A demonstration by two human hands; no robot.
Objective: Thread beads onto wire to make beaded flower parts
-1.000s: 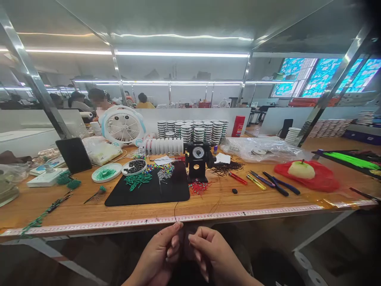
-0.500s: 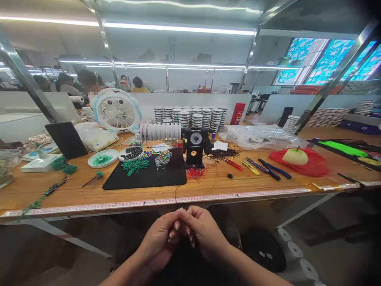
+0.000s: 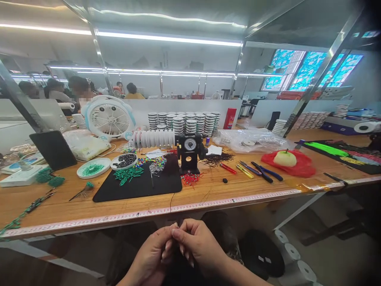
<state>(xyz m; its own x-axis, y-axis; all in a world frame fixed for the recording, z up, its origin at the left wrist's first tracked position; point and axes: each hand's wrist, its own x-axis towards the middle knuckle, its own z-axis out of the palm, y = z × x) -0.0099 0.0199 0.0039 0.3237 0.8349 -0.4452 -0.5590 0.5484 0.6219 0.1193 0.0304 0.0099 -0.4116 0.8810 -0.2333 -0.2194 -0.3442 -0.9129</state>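
My left hand [image 3: 150,252] and my right hand [image 3: 204,244] meet just below the table's front edge. Both are closed, thumbs and forefingers pinched together at the tips. A thin dark thread [image 3: 171,203] crosses the edge and runs down to the pinched fingertips; its end is hidden between them. Beyond the hands stands a black winding device with a round dial [image 3: 190,144] and a row of white spools [image 3: 154,139] on its left side. A black mat [image 3: 139,190] holds green tube pieces [image 3: 127,174], coloured beads and silvery beads [image 3: 157,167].
White dishes hold black beads [image 3: 126,160] and green beads [image 3: 92,168]. Pliers [image 3: 266,171], a yellow tool [image 3: 245,171] and a red tool [image 3: 228,168] lie right. A pale fruit [image 3: 285,159] sits on red wrapping. A fan [image 3: 110,118] and stacked spools [image 3: 190,124] stand behind; people sit farther back.
The view has shifted, so the table items appear farther left and slightly lower. My hands stay pinched together and show a little lower in the picture.
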